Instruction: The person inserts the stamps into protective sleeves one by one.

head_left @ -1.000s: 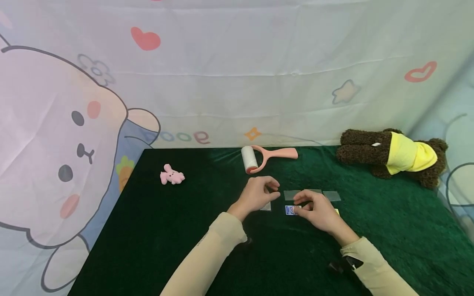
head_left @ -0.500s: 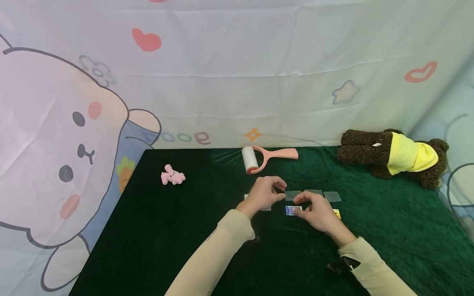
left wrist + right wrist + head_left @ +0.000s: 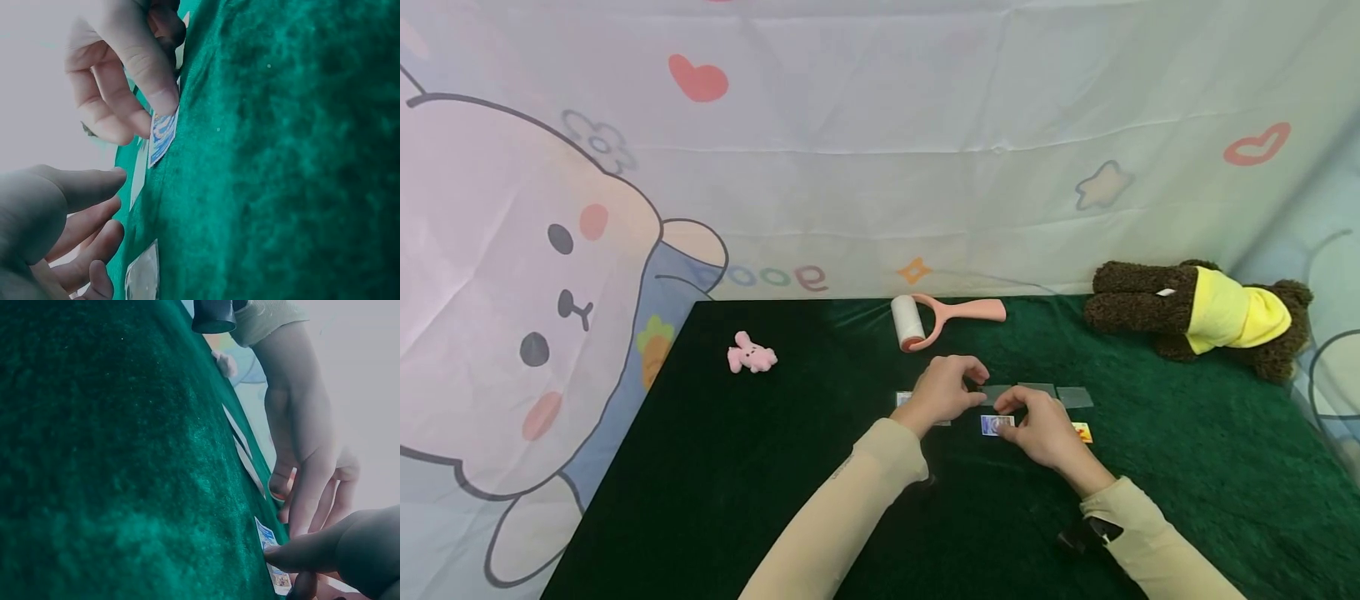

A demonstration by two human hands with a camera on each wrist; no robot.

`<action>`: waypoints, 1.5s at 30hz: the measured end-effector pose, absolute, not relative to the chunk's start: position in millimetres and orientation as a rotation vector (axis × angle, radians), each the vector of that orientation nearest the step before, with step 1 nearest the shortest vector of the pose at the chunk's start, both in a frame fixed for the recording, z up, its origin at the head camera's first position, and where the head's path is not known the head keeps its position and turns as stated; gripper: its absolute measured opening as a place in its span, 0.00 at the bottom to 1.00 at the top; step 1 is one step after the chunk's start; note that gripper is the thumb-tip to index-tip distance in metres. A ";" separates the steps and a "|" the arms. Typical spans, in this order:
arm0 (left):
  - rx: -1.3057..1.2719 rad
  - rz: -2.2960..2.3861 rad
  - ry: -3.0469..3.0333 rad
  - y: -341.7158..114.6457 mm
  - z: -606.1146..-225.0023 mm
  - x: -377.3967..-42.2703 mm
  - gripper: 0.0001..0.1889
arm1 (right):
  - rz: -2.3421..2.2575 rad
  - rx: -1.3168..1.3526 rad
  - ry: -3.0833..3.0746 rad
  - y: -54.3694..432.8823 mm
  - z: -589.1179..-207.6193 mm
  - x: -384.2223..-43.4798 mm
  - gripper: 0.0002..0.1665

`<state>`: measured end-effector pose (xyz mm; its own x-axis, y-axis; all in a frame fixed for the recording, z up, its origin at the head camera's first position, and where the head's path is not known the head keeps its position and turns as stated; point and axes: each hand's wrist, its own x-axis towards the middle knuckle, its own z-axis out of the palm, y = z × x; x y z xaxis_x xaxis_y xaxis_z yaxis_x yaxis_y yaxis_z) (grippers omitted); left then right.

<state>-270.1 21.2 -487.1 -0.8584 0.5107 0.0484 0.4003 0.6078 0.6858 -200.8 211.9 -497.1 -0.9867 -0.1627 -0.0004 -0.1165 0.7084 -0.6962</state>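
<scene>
My right hand [image 3: 1037,427] pinches a small blue picture card [image 3: 990,425] on the green cloth, the thumb on its face and a finger at its far edge in the left wrist view. To the left, my left hand [image 3: 942,392] is held over the cloth with loosely bent fingers and nothing between them. Its fingertips are beside a flat clear rectangle [image 3: 996,395], one of several in a row. A yellow card [image 3: 1082,432] is partly hidden behind my right hand. Pale flat pieces [image 3: 903,398] show from under the left hand.
A pink-handled lint roller [image 3: 970,311] lies at the back edge of the green cloth [image 3: 700,483]. At the back right lies a brown plush bear [image 3: 1135,300] in a yellow top. A tiny pink plush toy [image 3: 751,355] sits back left. A printed curtain hangs behind.
My left hand has moved right, toward the right hand and the row of clear rectangles, uncovering a pale piece behind it. My right hand has stayed nearly still at the blue card.
</scene>
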 end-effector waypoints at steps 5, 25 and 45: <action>0.752 1.030 2.714 26.5 -488.7 -271.1 0.14 | -1.153 -0.246 2.850 213.2 -497.1 -202.5 0.14; 0.739 1.010 2.730 33.5 -492.9 -272.4 0.13 | -1.289 -0.412 2.670 233.1 -484.4 -202.8 0.09; 0.717 1.044 2.736 33.3 -492.1 -272.8 0.13 | -1.354 -0.487 2.683 247.6 -474.0 -201.9 0.09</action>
